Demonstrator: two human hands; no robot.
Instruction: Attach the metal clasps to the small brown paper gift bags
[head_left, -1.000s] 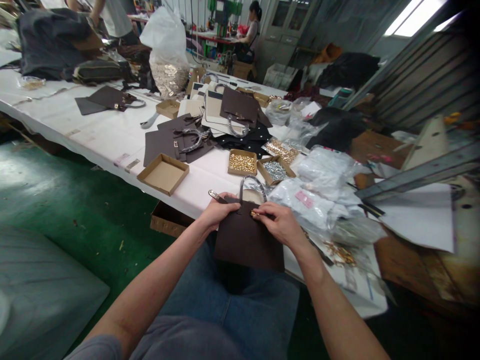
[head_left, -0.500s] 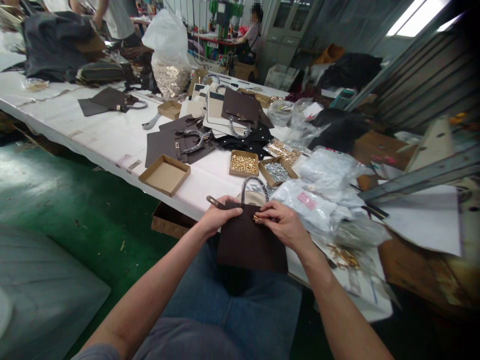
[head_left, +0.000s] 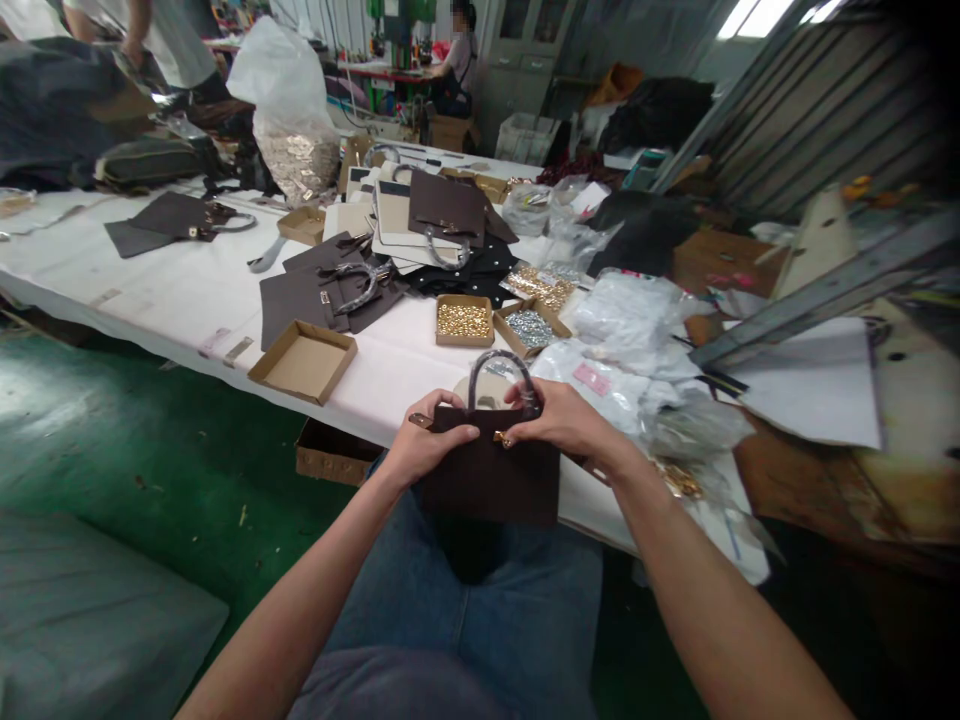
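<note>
Held over my lap at the table's edge is a dark brown handbag panel with a plastic-wrapped handle arching from its top. My left hand grips its upper left, the thumb lying across the front. A strap end with a metal plate pokes out beside those fingers. At the upper right, my right hand pinches the panel, fingers behind the top edge. Its thumb presses by a small gold metal clasp on the front. The fingers behind the panel are partly hidden.
Small cardboard boxes hold gold pieces and silver pieces. Another cardboard box sits at the table edge. Brown panels with handles lie behind. Plastic bags crowd the right side. A metal bar slants at far right.
My right hand has shifted from pinching the gold clasp at the front to gripping the panel's top edge, thumb in front. The whole view has swung slightly right.
</note>
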